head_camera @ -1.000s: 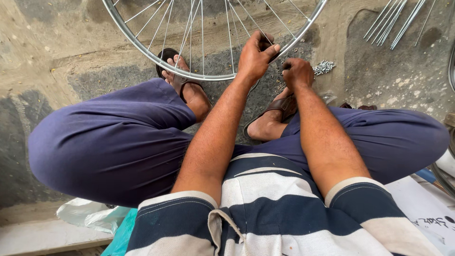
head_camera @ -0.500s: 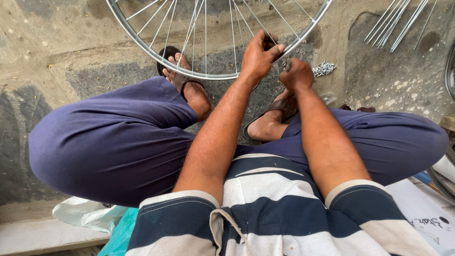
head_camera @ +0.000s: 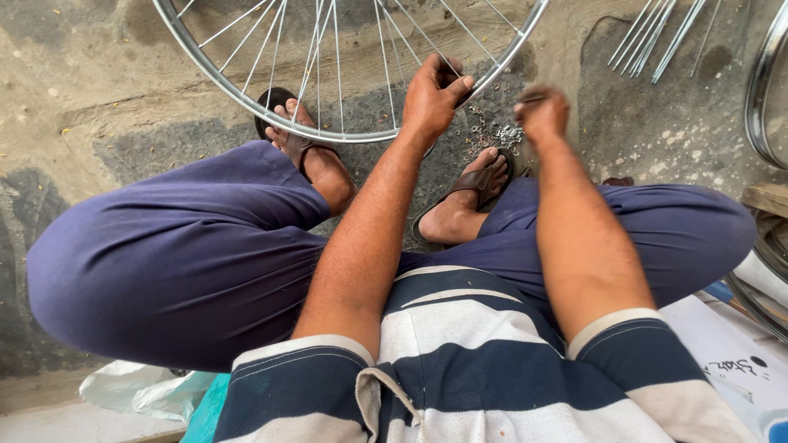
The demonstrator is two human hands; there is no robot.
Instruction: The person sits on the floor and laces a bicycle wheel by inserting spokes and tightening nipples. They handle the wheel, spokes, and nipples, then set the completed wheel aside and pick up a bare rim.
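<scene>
A silver spoked bicycle wheel rim [head_camera: 271, 111] stands on the concrete ground in front of my feet. My left hand [head_camera: 433, 97] grips the rim's lower right edge, fingers curled over it. My right hand [head_camera: 542, 113] is off the rim, blurred, to the right of it and above a small pile of shiny metal nipples [head_camera: 497, 135] on the ground. Its fingers look closed; whether it holds anything is hidden. My knees in blue trousers spread to both sides, and my feet wear brown sandals.
Loose silver spokes [head_camera: 657, 37] lie on the ground at the upper right. Another rim [head_camera: 763, 90] shows at the right edge. A white plastic bag [head_camera: 135, 390] lies at the lower left, white paper [head_camera: 730, 361] at the lower right.
My right hand has come off the rim and moved right, toward the nipple pile. My left hand stays on the rim.
</scene>
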